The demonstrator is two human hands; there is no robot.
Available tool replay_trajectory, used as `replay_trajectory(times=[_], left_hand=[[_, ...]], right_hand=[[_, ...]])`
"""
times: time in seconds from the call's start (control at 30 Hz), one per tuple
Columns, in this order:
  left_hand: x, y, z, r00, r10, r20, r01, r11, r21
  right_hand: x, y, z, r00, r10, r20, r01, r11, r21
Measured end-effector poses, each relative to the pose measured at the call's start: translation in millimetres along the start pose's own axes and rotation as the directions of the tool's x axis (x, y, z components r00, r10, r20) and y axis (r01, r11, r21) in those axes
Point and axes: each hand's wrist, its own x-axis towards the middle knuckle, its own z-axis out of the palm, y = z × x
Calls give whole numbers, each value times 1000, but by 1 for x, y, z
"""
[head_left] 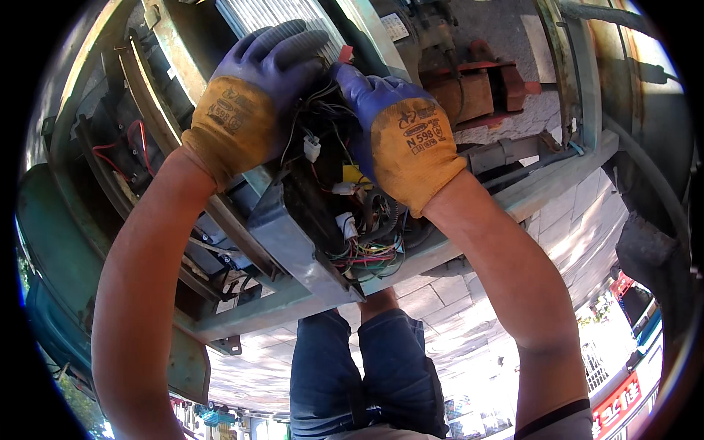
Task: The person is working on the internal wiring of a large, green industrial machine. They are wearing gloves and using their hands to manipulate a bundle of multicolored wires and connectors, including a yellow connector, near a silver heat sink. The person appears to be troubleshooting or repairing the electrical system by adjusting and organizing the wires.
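Left hand [253, 95] and right hand [400, 125], both purple-and-yellow gloved, curled at dark wires [326, 107], grip unclear; one white plastic connector [312, 149] sat between them

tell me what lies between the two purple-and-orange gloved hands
Between the left hand and right hand, the head view shows thin tangled wires and a white plastic connector.

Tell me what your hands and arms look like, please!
The left hand and right hand wear matching gloves: purple over the fingers, mustard-yellow toward the wrist, with dark printing and grubby smudges. The forearms are bare. A greyish sleeve with a black edge shows on the right arm.
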Motion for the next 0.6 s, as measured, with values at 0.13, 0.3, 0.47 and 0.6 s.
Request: replay_trajectory(times=[0.13,0.3,0.47,0.6], left_hand=[[1,-8,-8,995,98,29,-95,991,-90],[2,-32,-3,998,36,-55,-64,750,-658],[5,-29,-11,997,70,-36,-79,890,-450],[-5,-8,-18,999,29,24,-22,972,-235]], right_hand=[[0,13,14,989,-40,-144,55,993,102],[3,13,19,979,-36,-203,55,995,86],[4,10,14,995,-6,-102,11,999,54],[4,11,19,990,17,-138,-4,995,96]])
